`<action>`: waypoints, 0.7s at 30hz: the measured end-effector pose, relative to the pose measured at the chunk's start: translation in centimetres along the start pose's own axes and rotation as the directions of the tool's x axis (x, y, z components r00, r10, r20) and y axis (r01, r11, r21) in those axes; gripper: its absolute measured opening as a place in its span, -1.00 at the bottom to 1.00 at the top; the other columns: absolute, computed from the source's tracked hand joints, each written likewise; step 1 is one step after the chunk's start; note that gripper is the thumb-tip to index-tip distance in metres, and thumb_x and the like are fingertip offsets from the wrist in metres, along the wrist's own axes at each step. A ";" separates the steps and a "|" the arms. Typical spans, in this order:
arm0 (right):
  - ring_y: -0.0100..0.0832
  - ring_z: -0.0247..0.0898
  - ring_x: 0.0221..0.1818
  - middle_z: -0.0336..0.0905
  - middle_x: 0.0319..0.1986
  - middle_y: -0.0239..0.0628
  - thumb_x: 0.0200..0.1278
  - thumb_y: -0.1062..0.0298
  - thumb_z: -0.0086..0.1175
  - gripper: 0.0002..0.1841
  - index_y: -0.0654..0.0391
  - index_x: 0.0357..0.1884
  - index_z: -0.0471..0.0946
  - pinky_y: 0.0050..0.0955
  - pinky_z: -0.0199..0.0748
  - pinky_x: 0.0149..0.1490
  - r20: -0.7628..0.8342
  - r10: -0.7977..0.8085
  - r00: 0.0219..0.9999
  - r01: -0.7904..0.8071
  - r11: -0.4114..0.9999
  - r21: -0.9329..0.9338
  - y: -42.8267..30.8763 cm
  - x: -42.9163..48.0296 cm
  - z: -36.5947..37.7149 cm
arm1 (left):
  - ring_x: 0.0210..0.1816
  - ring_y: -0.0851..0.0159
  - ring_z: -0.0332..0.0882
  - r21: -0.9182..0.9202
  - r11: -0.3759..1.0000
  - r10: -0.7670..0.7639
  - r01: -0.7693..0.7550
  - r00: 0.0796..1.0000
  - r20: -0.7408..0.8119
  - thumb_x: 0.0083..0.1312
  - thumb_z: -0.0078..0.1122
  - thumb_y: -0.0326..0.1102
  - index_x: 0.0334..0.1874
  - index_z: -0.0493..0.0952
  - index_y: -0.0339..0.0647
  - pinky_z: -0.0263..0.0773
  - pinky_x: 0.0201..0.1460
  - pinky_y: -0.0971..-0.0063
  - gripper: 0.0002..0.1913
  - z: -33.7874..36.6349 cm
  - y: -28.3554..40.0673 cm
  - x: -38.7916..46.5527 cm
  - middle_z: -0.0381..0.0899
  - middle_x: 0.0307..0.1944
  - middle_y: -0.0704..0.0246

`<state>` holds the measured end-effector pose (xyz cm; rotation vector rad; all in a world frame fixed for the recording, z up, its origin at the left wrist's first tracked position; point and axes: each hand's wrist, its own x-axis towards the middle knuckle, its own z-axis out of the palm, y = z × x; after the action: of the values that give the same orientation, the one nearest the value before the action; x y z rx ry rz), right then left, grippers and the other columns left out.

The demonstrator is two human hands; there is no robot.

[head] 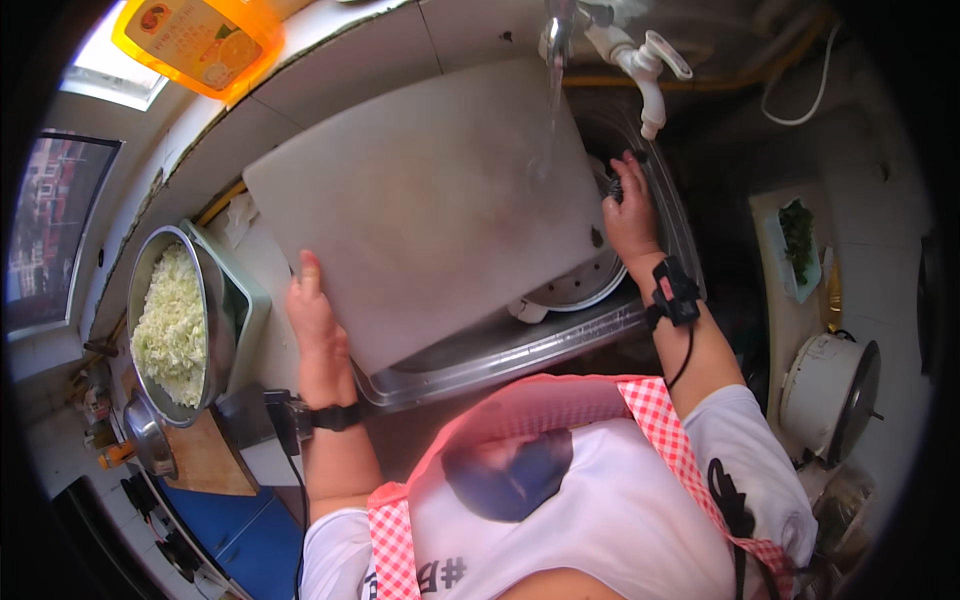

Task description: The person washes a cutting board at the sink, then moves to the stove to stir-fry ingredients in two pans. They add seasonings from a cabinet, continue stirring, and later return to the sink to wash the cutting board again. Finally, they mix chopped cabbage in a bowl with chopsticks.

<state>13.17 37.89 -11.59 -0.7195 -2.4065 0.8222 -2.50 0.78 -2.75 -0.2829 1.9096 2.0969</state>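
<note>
A large white plastic cutting board (427,217) lies tilted across the stainless steel sink (525,364). My left hand (319,326) grips its left edge, thumb on the upper face and fingers hidden beneath. Past the board's right edge, my right hand (632,214) holds a dark metallic scrubber, probably a steel wool scourer (616,187), mostly covered by the fingers. Water runs from the metal faucet (556,37) onto the board's upper right part. A small dark scrap (597,237) clings near that edge. Partly hidden below is a perforated metal vessel (581,285) with a light handle.
Left of the sink, a metal bowl of chopped cabbage (172,330) stands against a pale green basin (251,315). An orange detergent bottle (199,45) is on the ledge. A white plastic tap (645,75) juts over the sink. At right are a leafy-green tray (796,251) and a white lidded pot (821,397).
</note>
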 end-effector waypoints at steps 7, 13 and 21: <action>0.07 0.22 0.27 0.27 0.25 0.05 0.06 0.52 -0.01 -0.51 0.20 0.13 0.42 -0.17 0.25 0.32 -0.082 -0.056 0.995 0.049 0.996 -0.080 -2.6 8.5 5.1 | -0.14 0.33 0.55 -0.053 0.981 -0.186 0.185 0.982 -0.010 0.41 0.09 0.03 0.00 0.47 -0.34 0.48 -0.04 0.43 -0.53 3.7 -7.3 -0.1 0.59 -0.11 0.26; -0.01 0.35 0.14 0.49 0.03 -0.01 0.06 0.44 -0.02 -0.58 0.22 0.05 0.47 -0.11 0.25 0.29 0.161 -0.359 0.919 0.316 0.918 0.241 -11.2 7.4 13.3 | -0.03 0.29 0.54 -0.071 0.961 -0.267 0.266 0.964 0.001 0.44 0.02 0.01 0.16 0.42 -0.32 0.45 0.05 0.38 -0.51 5.1 -11.0 0.2 0.56 0.02 0.28; -0.03 0.31 0.21 0.44 0.13 -0.04 0.10 0.53 -0.04 -0.58 0.20 0.07 0.49 -0.15 0.23 0.34 0.188 -0.680 0.709 0.670 0.732 0.120 -9.7 6.3 14.7 | -0.06 0.31 0.53 -0.113 0.958 -0.272 0.263 0.959 -0.074 0.45 0.06 -0.07 0.11 0.44 -0.37 0.43 0.02 0.45 -0.56 4.1 -11.1 0.8 0.57 -0.01 0.26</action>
<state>-3.31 29.24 -13.69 0.3196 -2.5436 0.6451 0.79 5.80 -13.01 -0.6301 1.7020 2.0303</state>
